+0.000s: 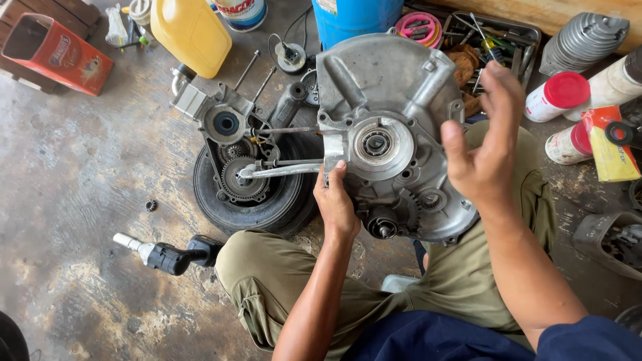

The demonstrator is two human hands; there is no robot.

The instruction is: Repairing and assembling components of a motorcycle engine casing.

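Note:
A large grey metal engine case (pixel 394 87) with a round bearing seat at its middle rests tilted against my knees. My left hand (pixel 336 204) grips its lower left edge, thumb on the rim. My right hand (pixel 487 144) hovers just right of the case with fingers spread and nothing in it. To the left, a second engine half (pixel 231 144) with gears and long studs lies on a small black tyre (pixel 267 210).
On the stained concrete floor lie a black-and-white tool (pixel 170 254), a small gear (pixel 151 205), a yellow jug (pixel 190 30), a red carton (pixel 57 53), a blue drum (pixel 354 17), a tool tray (pixel 491 33), red-capped cans (pixel 558 97) and a stack of metal discs (pixel 584 40).

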